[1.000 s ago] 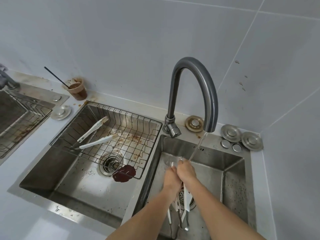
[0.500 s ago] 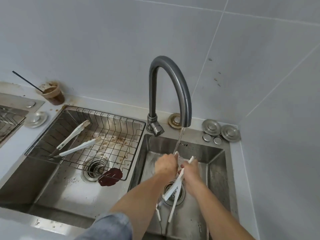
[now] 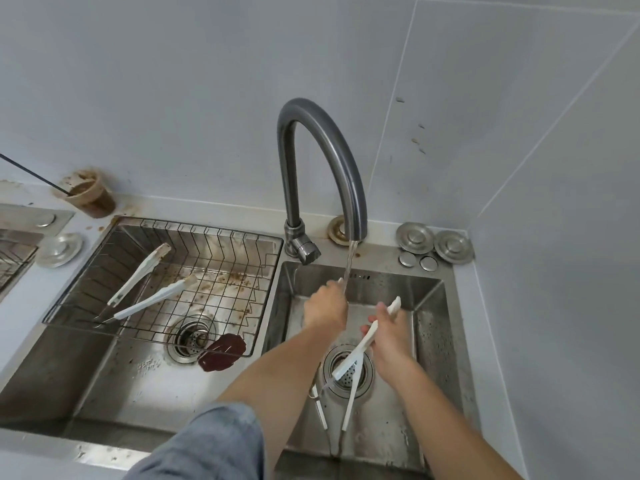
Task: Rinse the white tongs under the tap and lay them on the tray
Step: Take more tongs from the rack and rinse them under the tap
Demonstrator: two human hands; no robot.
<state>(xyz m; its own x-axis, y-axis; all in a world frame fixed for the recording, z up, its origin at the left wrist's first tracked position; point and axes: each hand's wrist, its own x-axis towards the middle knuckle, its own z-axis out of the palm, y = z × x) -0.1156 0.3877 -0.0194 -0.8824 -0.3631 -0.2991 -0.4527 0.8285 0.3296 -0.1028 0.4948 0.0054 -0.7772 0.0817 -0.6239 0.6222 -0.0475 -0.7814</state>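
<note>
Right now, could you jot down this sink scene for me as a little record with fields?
Tap: running into the right basin
Right hand: grips white tongs over the drain
Left hand: under the stream; grip unclear
Wire tray: in left basin, holding two other tongs
Stage: rinsing; held tongs not yet on tray

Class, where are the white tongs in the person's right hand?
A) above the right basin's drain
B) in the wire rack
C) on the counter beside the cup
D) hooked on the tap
A: the right hand grips the tongs above the drain of the right basin.
</note>
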